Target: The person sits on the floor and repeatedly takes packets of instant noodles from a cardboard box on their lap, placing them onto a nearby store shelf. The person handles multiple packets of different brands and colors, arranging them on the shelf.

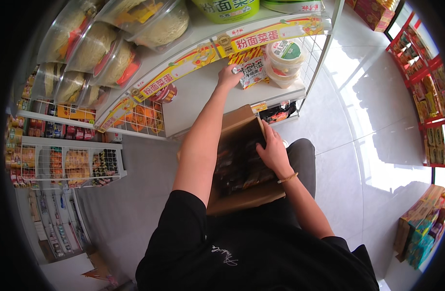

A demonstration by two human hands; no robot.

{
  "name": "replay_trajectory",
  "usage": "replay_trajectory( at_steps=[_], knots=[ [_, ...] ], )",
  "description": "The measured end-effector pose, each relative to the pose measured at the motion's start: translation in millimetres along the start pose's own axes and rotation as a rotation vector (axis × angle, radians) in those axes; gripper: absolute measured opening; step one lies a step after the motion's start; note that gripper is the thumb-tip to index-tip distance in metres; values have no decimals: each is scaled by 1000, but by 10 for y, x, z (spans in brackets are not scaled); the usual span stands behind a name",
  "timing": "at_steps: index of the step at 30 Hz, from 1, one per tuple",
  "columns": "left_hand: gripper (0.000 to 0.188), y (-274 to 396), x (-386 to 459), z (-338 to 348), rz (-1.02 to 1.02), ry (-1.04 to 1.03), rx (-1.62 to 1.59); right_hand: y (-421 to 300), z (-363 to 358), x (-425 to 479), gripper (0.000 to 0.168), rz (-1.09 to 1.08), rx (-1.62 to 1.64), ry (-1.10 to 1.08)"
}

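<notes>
My left hand (229,75) reaches onto a lower shelf (202,85), its fingers closed on the left edge of a shiny yellow, red and white snack packet (253,72). Clear tubs of food with pale lids (285,54) are stacked just right of the packet. In front of me an open cardboard box (239,120) sits tilted. Dark packets (240,163) lie inside it, blurred and shadowed. My right hand (275,149) grips the box's right side, with the thumb at its inner edge.
Above, a shelf with a printed price strip (204,54) carries plastic noodle bowls (98,40) and green tubs (226,9). A dark red tub (166,94) stands deeper left. My knee (302,160) is right of the box. Red racks (424,91) and stacked cartons (421,222) line the right.
</notes>
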State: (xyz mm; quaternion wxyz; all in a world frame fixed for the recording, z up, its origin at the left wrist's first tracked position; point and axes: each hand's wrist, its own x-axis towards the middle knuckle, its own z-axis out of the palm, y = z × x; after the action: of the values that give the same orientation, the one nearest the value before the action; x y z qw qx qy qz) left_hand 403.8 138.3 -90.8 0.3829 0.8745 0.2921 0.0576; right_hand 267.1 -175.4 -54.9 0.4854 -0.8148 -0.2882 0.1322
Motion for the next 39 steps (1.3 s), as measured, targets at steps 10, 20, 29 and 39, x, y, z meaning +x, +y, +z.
replay_trajectory(
  at_steps=[10, 20, 29, 39],
  knots=[
    [58, 257, -115, -6, -65, -62, -378, 34, -14, 23, 77, 35, 39, 14],
    [45, 64, -179, 23, -32, -8, -313, -17, -24, -5, 74, 39, 70, -6],
    [47, -7, -402, -37, 98, -21, -399, 29, 10, -16, 74, 23, 61, 5],
    [37, -228, -1404, -793, -53, 480, -1300, 118, 32, -7, 74, 65, 26, -32]
  ],
)
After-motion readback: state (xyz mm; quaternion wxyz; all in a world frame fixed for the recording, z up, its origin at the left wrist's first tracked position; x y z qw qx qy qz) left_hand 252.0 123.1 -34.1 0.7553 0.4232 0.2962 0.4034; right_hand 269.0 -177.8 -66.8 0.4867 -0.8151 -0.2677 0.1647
